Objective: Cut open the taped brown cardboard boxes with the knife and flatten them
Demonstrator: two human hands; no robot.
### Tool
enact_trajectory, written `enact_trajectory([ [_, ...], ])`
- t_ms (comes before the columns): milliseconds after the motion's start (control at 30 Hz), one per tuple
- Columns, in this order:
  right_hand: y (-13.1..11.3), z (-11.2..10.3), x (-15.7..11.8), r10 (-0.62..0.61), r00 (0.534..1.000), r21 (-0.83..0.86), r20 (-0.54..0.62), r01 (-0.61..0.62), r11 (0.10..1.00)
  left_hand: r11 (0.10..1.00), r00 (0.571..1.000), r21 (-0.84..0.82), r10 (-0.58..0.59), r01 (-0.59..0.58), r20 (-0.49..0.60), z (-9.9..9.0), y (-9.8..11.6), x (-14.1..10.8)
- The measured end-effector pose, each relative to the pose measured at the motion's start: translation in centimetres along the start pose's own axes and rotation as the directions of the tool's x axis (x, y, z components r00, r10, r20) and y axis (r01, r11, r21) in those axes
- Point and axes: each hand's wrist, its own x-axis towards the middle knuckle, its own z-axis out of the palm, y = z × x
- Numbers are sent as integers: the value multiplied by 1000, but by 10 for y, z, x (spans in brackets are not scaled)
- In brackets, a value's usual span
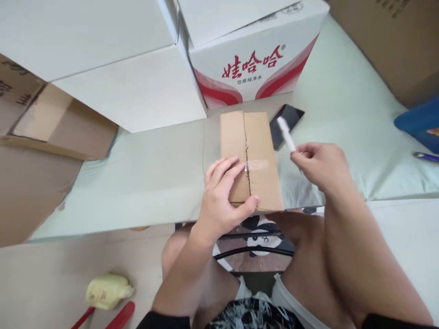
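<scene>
A small brown cardboard box lies at the near edge of the green-covered surface, its centre seam running away from me with a short strip of clear tape across it. On its near left part rests my left hand, fingers spread over the top and thumb by the front edge. To the right of the box, my right hand is raised and closed around a slim white pen-shaped tool. Its tip points up and left; blur hides its exact kind. Behind the tool lies a dark smartphone, partly covered by it.
A white and red carton stands behind the box, with large white boxes to its left. Brown cartons stand far left. At right are a blue object and a purple pen. A yellow bottle lies on the floor.
</scene>
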Motion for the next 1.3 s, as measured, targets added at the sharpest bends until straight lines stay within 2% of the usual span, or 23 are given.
enact_trajectory([
  [67, -2, -6, -6, 20, 997, 353, -77, 9, 935, 1000, 1000, -1, 3, -3, -7, 2, 3, 1],
  [133, -7, -10, -14, -23, 993, 650, -112, 91, 754, 1000, 1000, -2, -2, 2, -16, 4, 6, 1],
  [200, -14, -11, -23, -132, 983, 794, -130, 183, 580, 1000, 1000, 7, 2, -2, -24, 6, 11, 1],
  [233, -18, -11, -29, -201, 970, 816, -136, 225, 532, 1000, 1000, 18, 11, -11, -27, 6, 13, 0],
  [300, -25, -12, -39, -339, 931, 820, -132, 295, 491, 999, 999, 48, 26, -25, -24, 8, 19, -1],
  [400, -33, -10, -54, -454, 888, 758, -70, 343, 555, 996, 1000, 89, -10, 8, 18, 9, 31, -3],
  [533, -41, -8, -67, -474, 864, 528, -172, 487, 696, 989, 986, 63, -139, 134, 94, 11, 46, 0],
  [633, -46, -9, -74, -441, 884, 481, -156, 458, 748, 980, 972, 17, -198, 198, 122, 14, 50, 3],
  [733, -46, -12, -77, -401, 903, 443, -156, 427, 789, 979, 974, -13, -199, 201, 109, 16, 50, 5],
  [867, -40, -17, -75, -468, 879, 388, -94, 465, 796, 982, 982, -34, -183, 185, 57, 19, 48, 5],
  [1033, -39, -21, -72, -536, 844, 299, -23, 517, 802, 967, 965, -26, -253, 255, 64, 23, 47, 4],
  [1100, -40, -20, -72, -536, 845, 280, 1, 514, 811, 964, 963, -18, -262, 264, 68, 23, 46, 4],
  [1300, -40, -14, -73, -572, 818, 134, -69, 575, 807, 960, 957, -5, -280, 281, 79, 23, 46, 3],
])
